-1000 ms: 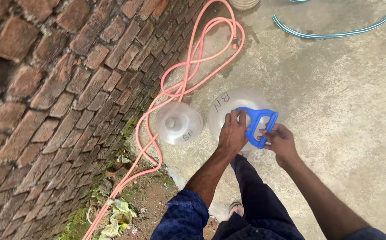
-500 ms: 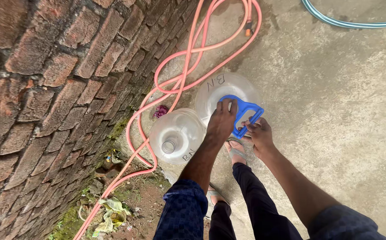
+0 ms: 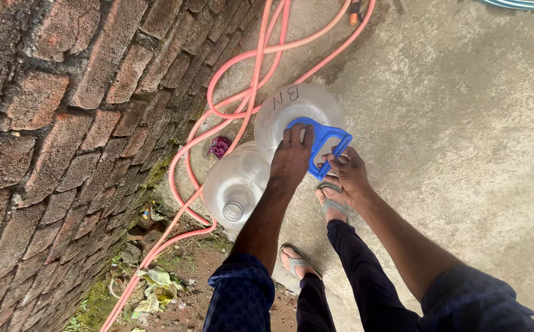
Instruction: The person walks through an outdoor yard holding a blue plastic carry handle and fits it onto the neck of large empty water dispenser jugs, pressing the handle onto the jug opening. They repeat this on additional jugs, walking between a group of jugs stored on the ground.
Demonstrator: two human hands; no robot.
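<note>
We've got left hand (image 3: 291, 161) gripping blue handle (image 3: 320, 145) atop big clear jug (image 3: 297, 110), right hand (image 3: 348, 175) pinching its other side; 2nd jug (image 3: 233, 184) touching, nr brick wall (image 3: 64, 123).

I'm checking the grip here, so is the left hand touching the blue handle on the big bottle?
Touching. The head view shows the left hand lying over the near end of the blue handle, fingers on it, atop the bottle.

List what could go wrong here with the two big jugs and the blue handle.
The pink hose loops right beside both jugs and near the sandalled feet, so it could trip the person. The second jug stands uncapped, so dirt could fall in. The left hand and right hand grip the blue handle; fingers might get pinched.
</note>
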